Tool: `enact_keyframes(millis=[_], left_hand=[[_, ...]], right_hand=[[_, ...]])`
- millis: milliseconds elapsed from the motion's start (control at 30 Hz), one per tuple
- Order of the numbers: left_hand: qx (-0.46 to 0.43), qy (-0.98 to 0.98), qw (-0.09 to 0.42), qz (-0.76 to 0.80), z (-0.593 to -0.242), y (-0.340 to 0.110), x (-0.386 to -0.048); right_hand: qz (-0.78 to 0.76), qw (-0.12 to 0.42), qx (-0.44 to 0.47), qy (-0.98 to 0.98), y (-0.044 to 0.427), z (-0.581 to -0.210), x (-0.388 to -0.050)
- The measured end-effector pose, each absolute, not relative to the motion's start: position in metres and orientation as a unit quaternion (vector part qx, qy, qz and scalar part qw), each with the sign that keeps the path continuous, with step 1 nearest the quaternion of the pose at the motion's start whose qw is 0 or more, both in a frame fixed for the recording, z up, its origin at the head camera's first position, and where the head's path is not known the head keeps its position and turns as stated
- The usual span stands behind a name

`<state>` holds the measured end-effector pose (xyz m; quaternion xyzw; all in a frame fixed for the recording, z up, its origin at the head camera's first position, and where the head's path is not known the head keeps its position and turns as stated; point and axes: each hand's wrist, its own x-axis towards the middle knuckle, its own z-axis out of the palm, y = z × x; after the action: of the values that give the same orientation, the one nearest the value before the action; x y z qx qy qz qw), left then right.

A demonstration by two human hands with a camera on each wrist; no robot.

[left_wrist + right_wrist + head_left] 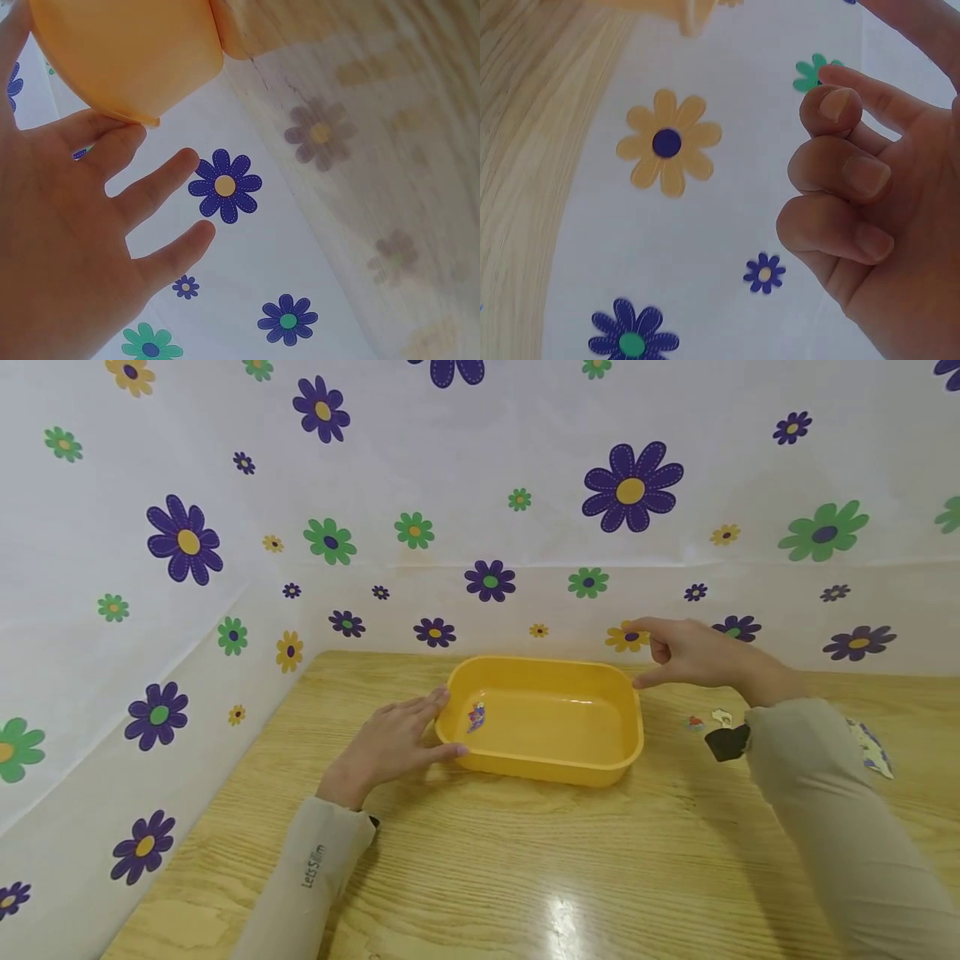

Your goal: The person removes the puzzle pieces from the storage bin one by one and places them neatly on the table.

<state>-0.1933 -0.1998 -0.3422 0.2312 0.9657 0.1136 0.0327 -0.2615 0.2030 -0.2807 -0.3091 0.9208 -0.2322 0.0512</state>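
Note:
A yellow oblong plastic tub [540,760] stands on the wooden table near the back wall. Inside, toward its left end, lies a small flat multicoloured piece [477,717], too small to identify. My left hand [393,739] touches the tub's left end, thumb at the front rim. In the left wrist view, that hand's fingers [161,191] are spread and fairly straight, some against the tub's rim [142,120]. My right hand [693,652] is by the tub's right end, index and thumb extended, thumb tip near the rim. Its other fingers [829,172] curl around nothing.
Right of the tub lie a small red-and-blue piece [695,723] and a small whitish piece [722,717]. A larger purple-and-white flat piece [872,749] lies beyond the right sleeve, partly hidden. Flower-printed sheeting [465,460] covers the back and left walls.

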Motion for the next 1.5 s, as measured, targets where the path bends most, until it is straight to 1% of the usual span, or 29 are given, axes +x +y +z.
enact_keyframes(millis=[333,533,767,933,1167,1500], left_hand=[[0.235,0.966,0.021,0.106,-0.345,-0.202,-0.195],[0.235,0.966,0.02,0.105,-0.346,-0.201,-0.195],[0.234,0.966,0.023,0.108,-0.345,-0.2,-0.194],[0.233,0.966,0.022,0.106,-0.345,-0.2,-0.194],[0.241,0.965,0.025,0.102,-0.347,-0.198,-0.196],[0.237,0.966,0.025,0.099,-0.345,-0.199,-0.196]], right_hand=[[-0.241,0.067,-0.322,0.913,0.162,-0.277,-0.267],[-0.243,0.083,-0.34,0.905,0.138,-0.283,-0.271],[-0.216,0.082,-0.357,0.905,0.113,-0.288,-0.277],[-0.204,0.097,-0.36,0.905,0.096,-0.291,-0.281],[-0.16,0.135,-0.342,0.916,0.077,-0.302,-0.284],[-0.109,0.165,-0.336,0.921,0.05,-0.307,-0.283]])
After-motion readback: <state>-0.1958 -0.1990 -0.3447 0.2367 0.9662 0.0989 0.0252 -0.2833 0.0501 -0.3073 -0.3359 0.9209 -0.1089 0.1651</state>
